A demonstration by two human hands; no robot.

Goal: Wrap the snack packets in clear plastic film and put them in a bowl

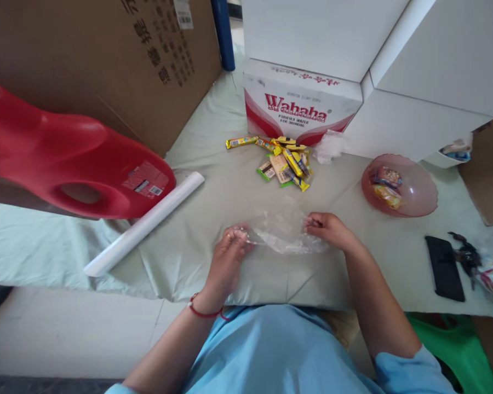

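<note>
A clear plastic bag [281,232] is stretched sideways between my two hands, low over the cloth-covered table. My left hand [229,254] pinches its left end; a red string bracelet circles that wrist. On the other side, my right hand [328,229] has its fingers closed on the bag's right end. Beyond the bag lies a loose pile of small wrapped snacks [290,161], mostly in yellow packets. A crumpled piece of thin clear plastic [330,146] rests behind the pile, on its right.
A pink bowl [425,191] with a few packets stands right, near a black phone [444,268] and keys [468,256]. At left are a white roll [145,224], a red jug [82,158] and a large carton [107,65]. A Wahaha box [302,104] stands behind.
</note>
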